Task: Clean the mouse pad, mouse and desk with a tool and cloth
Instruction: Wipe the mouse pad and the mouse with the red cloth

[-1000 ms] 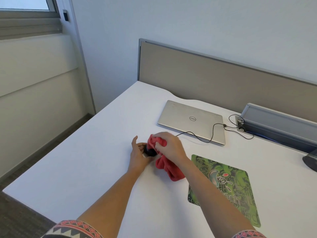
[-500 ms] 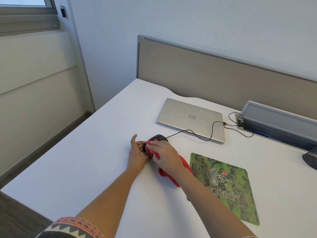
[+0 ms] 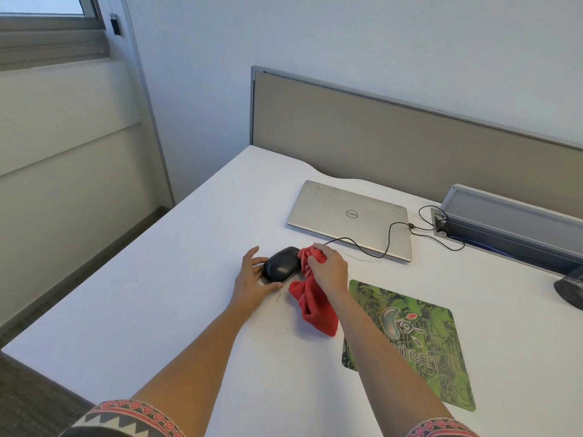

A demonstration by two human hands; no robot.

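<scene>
From the head view we record a white worktop [image 3: 164, 294] with a black mouse [image 3: 281, 264] lying on it near the centre, to the left of the mouse pad and nearer than the laptop. The left hand [image 3: 252, 280] rests against the mouse's left and near side, fingers spread and only loosely curved about it, thumb along the near edge; we judge it steadying rather than clasping. The right hand [image 3: 328, 269] is closed around a bunched red cloth [image 3: 310, 305], the upper wad of which is pressed against the right end of the mouse, while the rest of the cloth trails down onto the worktop toward the near side. A green patterned mouse pad [image 3: 419, 342] lies flat to the right of the cloth, its left edge partly covered by the right forearm. A closed silver laptop [image 3: 347, 216] sits farther back, with a thin black cable [image 3: 389, 234] running across its right corner from the mouse toward a grey cable tray [image 3: 511, 216] at far right. We note a few small specks [image 3: 278, 298] on the worktop just near of the left thumb. A beige partition panel [image 3: 394, 134] stands along the far edge of the worktop. A dark object [image 3: 571, 291] at the right frame edge is cut off and we cannot identify it. Patterned sleeves [image 3: 126, 417] show at the bottom edge.
</scene>
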